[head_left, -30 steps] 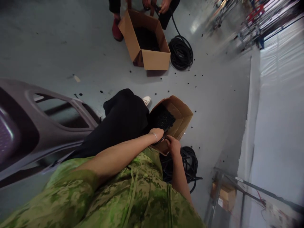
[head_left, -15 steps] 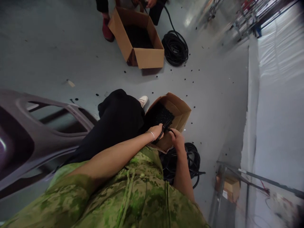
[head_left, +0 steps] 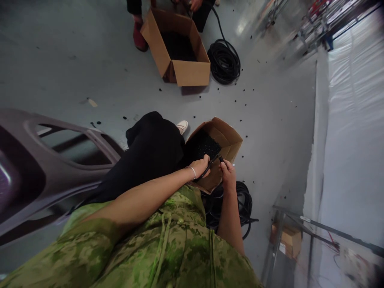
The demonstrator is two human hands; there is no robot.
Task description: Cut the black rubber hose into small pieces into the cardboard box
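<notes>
My left hand (head_left: 201,166), with a bracelet at its wrist, is closed around a slim dark tool (head_left: 205,172) resembling scissors; its exact kind is hard to make out. My right hand (head_left: 228,174) pinches a black hose (head_left: 221,159), whose short end sticks up past the fingers. Both hands hover over the near side of an open cardboard box (head_left: 231,138). Small black pieces (head_left: 207,145) fill part of this box. Beneath my right forearm lies a tangled coil of black hose (head_left: 245,202), partly hidden by the arm.
Ahead, another person's hand (head_left: 195,5) is above a second cardboard box (head_left: 192,73) of black pieces, beside a coiled hose (head_left: 224,64). A grey vehicle body part (head_left: 64,160) stands left. Metal framing (head_left: 277,236) is at lower right; black bits dot the floor.
My right hand has moved slightly right, away from the left, with the hose end now upright in its grip. The tool and hose end are farther apart.
</notes>
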